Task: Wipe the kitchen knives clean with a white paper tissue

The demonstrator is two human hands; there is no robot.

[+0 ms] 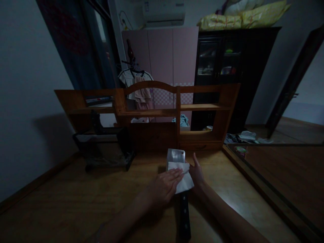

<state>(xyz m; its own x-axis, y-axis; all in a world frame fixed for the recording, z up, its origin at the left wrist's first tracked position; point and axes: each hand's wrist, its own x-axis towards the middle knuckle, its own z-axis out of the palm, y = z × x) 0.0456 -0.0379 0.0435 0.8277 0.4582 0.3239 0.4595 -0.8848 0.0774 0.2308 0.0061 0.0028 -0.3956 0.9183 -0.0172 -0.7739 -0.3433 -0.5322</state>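
A cleaver [176,155] with a shiny blade and a black riveted handle [185,216] points away from me, its handle toward the bottom of the view. A white paper tissue [185,184] covers much of the blade. My left hand [167,184] presses the tissue onto the blade, with its fingers close together and laid over the paper. At the blade's right edge, my right hand [196,173] steadies the cleaver. Its thumb points up, while its other fingers are hidden behind the blade and tissue.
Beyond the hands stands a wooden shelf unit [152,112] on the wooden surface [141,189]. A dark heater-like appliance [106,150] is at the left. A raised wooden edge [255,189] runs along the right. Farther back are pink wardrobes [162,54] and a dark cabinet [253,67].
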